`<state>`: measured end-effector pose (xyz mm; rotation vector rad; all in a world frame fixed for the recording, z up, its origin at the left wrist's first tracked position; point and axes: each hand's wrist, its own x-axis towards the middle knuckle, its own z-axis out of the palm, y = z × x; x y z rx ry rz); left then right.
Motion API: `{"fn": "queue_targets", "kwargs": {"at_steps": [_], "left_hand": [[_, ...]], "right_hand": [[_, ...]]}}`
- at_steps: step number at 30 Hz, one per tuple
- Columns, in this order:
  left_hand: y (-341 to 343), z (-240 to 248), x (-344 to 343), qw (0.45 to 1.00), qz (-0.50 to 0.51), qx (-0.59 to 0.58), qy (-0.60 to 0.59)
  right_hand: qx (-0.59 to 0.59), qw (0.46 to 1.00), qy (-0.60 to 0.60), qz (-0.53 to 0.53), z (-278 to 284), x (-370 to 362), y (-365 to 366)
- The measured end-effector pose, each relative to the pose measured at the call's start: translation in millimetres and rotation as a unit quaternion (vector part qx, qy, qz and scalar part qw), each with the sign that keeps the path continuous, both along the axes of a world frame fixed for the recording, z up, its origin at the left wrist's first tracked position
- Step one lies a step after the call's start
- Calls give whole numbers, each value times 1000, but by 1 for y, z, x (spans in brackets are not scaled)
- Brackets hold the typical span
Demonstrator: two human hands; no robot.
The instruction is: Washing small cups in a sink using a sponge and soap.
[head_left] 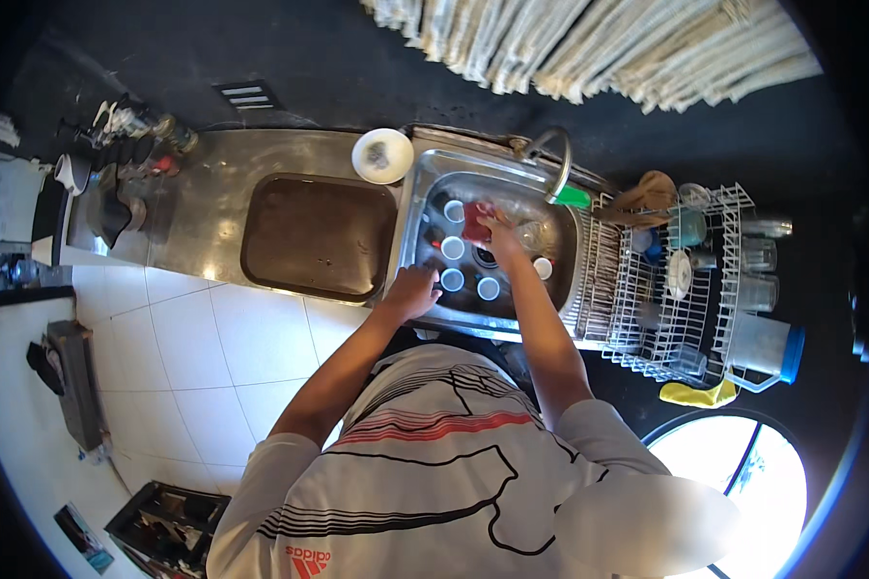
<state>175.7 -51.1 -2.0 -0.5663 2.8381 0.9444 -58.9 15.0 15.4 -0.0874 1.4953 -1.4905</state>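
Note:
Inside the metal sink, my right hand is closed on a dark red thing whose exact kind I cannot make out. Several small white cups stand around it: a cup at the far left, a cup below that, and others nearer the front and right. My left hand is at the front left corner of the sink, its fingers curled over the rim beside a white cup. A clear glass-like item lies right of my right hand.
A curved faucet rises behind the sink, with a green item beneath it. A white bowl sits at the back left, beside a second basin of brownish liquid. A white dish rack with glasses stands at right.

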Motion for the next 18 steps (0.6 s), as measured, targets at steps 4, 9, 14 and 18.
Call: {"fn": "queue_targets", "kwargs": {"at_steps": [4, 9, 14, 18], "left_hand": [[44, -46, -36, 997, 5, -74, -3], [74, -100, -59, 991, 43, -86, -96], [80, -133, -51, 976, 56, -161, -138], [77, -124, -72, 974, 83, -140, -156]], "right_hand": [[-51, 999, 0, 3, -4, -13, 87], [-37, 999, -10, -13, -25, -19, 164], [-30, 997, -54, 41, 18, -20, 193], [-35, 996, -60, 64, 28, -48, 217]]}}
